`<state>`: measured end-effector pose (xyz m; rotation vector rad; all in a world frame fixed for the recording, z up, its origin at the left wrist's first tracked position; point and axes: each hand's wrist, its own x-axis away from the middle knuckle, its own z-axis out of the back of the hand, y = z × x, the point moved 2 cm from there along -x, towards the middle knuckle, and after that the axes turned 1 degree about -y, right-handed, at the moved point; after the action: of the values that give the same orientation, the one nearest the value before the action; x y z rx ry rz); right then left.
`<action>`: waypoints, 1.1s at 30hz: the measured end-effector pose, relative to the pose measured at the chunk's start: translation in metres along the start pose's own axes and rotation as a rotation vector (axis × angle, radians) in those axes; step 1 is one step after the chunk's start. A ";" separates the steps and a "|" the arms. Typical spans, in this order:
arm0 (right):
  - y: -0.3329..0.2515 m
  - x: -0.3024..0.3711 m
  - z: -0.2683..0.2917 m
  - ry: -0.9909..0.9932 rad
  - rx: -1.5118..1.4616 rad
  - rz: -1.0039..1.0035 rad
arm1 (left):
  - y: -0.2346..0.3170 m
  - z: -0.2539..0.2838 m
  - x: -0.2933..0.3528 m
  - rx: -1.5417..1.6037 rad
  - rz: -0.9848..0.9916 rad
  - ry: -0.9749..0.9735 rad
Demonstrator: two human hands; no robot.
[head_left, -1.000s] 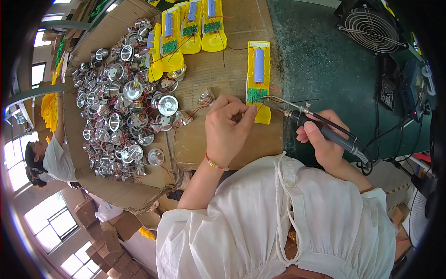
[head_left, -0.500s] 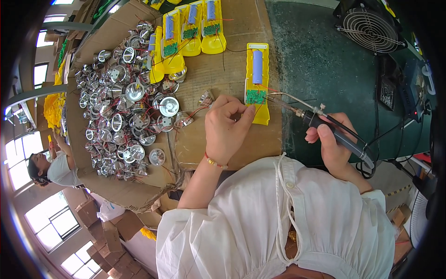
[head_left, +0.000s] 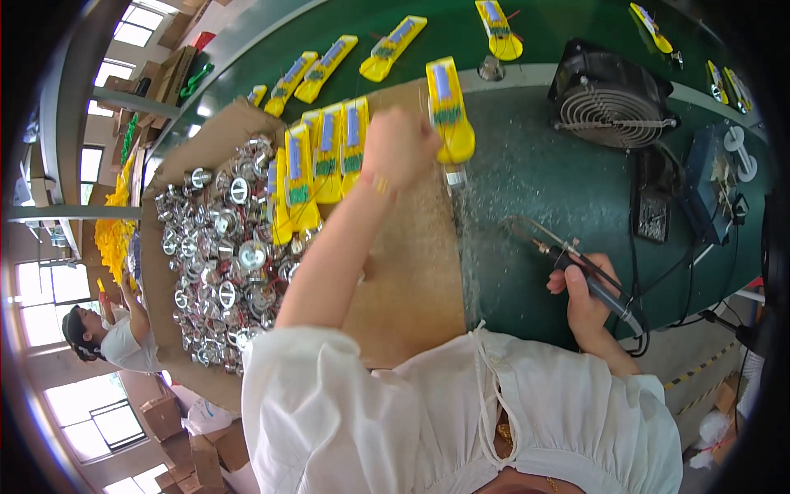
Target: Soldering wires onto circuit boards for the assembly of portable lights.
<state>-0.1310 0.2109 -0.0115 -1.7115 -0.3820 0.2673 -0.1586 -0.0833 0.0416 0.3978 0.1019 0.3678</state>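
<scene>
My left hand, somewhat blurred, reaches forward with its fingers closed at the left edge of a yellow lamp housing. The housing bears a blue cylindrical battery cell and a green circuit board. A small silvery reflector is just below its near end. In my right hand is a soldering iron with a thin metal tube alongside, its tip pointing left above the green mat. Left of my left hand, several similar housings lie side by side.
A cardboard box full of silvery reflectors stands at left. More yellow housings lie along the green strip at the back. A black fan, a blue soldering station and cables are at right. Another person is at far left.
My left hand has moved forward with the housing, away from the brown board's near part. The soldering iron's tip is now apart from the circuit board. The view has shifted, showing more of the back.
</scene>
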 end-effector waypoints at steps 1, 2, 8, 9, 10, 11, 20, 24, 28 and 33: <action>0.001 -0.002 -0.001 0.002 -0.009 -0.010 | -0.006 -0.002 -0.038 -0.002 0.009 0.035; 0.002 -0.002 -0.003 -0.011 -0.021 -0.025 | -0.016 -0.003 -0.071 -0.009 0.021 0.071; 0.003 -0.009 0.004 0.041 -0.029 -0.110 | -0.055 0.007 -0.165 -0.288 0.064 0.232; 0.004 -0.008 0.005 0.024 -0.020 -0.090 | -0.068 0.003 -0.165 -0.345 0.070 0.083; 0.004 -0.010 0.004 0.024 -0.024 -0.093 | -0.074 0.000 -0.158 -0.244 0.039 -0.081; 0.004 -0.011 0.003 0.010 -0.018 -0.111 | -0.076 0.000 -0.156 -0.247 0.044 -0.083; 0.009 -0.010 0.003 0.055 0.023 -0.027 | 0.012 0.001 0.083 0.055 0.043 0.004; 0.006 -0.014 -0.005 0.037 0.056 0.053 | 0.014 -0.021 0.163 0.184 0.047 0.144; 0.007 -0.007 -0.009 0.028 0.091 0.057 | -0.019 0.008 0.205 0.071 0.306 0.489; 0.002 0.004 -0.008 0.053 0.117 0.070 | -0.070 0.016 0.250 0.911 0.821 0.095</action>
<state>-0.1244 0.2046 -0.0120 -1.6151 -0.2633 0.2894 0.0992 -0.0569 0.0226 1.3353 0.1968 1.1590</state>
